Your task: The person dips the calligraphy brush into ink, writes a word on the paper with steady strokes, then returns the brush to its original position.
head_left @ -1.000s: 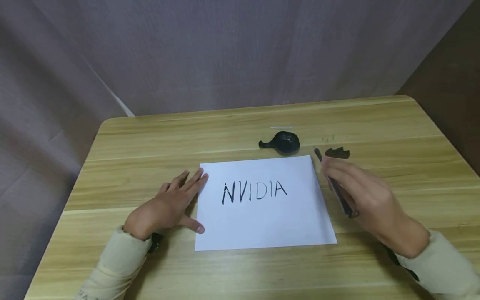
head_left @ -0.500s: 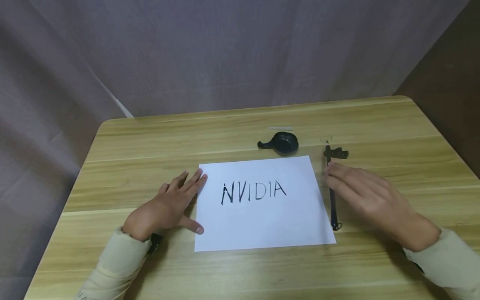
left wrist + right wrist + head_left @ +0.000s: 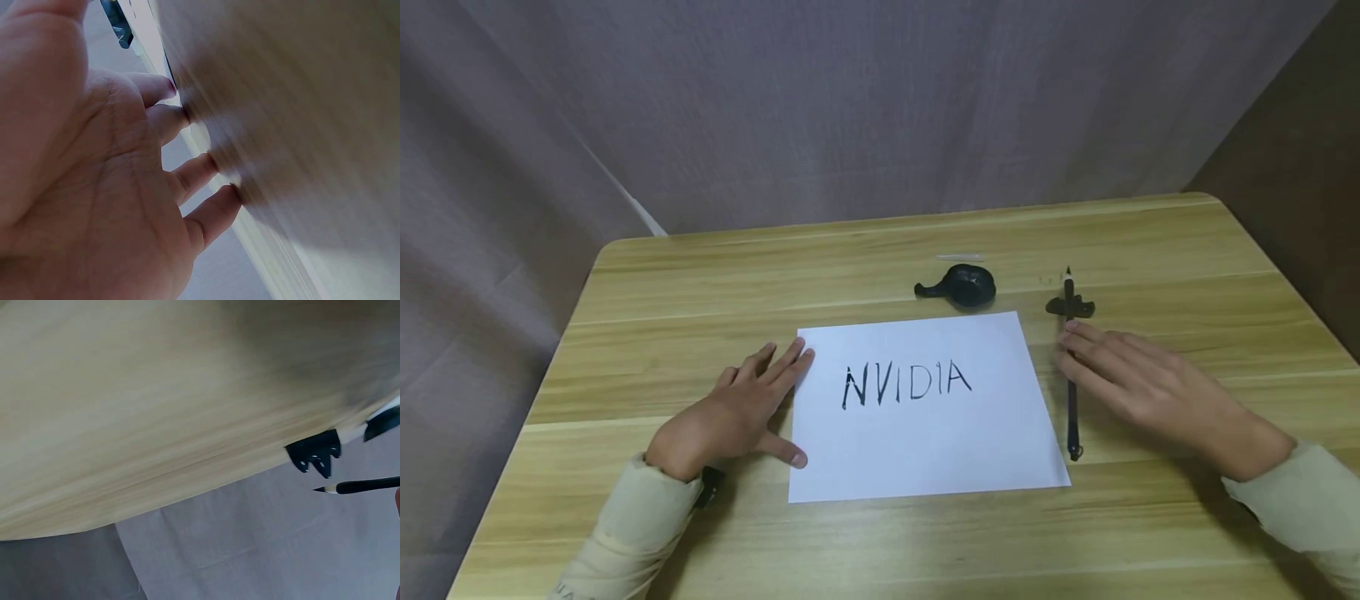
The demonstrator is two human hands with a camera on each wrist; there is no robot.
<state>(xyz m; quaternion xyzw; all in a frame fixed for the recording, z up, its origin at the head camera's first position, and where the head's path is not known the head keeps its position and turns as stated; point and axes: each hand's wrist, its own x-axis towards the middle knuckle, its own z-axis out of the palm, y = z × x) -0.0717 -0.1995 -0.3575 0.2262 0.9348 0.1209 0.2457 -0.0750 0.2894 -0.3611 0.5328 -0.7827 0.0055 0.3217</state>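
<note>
My left hand lies spread at the left edge of a white paper sheet, its index fingertip and thumb tip on the sheet. In the left wrist view, the fingertips touch the wooden surface. Black letters reading NVIDIA stand on the paper. To the right of the sheet, my right hand pinches a dark writing brush partway along its handle. The brush points away from me, above a dark notched brush rest. In the right wrist view, a gap shows between the brush and the rest.
A black ink dish with a curved handle stands behind the paper. Behind it lies a thin clear tube. Small dark marks show on the wooden table near the rest. A grey curtain hangs beyond the table.
The brush has swung from a slant to nearly straight away from me, and its tip end has moved over the rest. My right hand has shifted slightly right. My left hand stays put.
</note>
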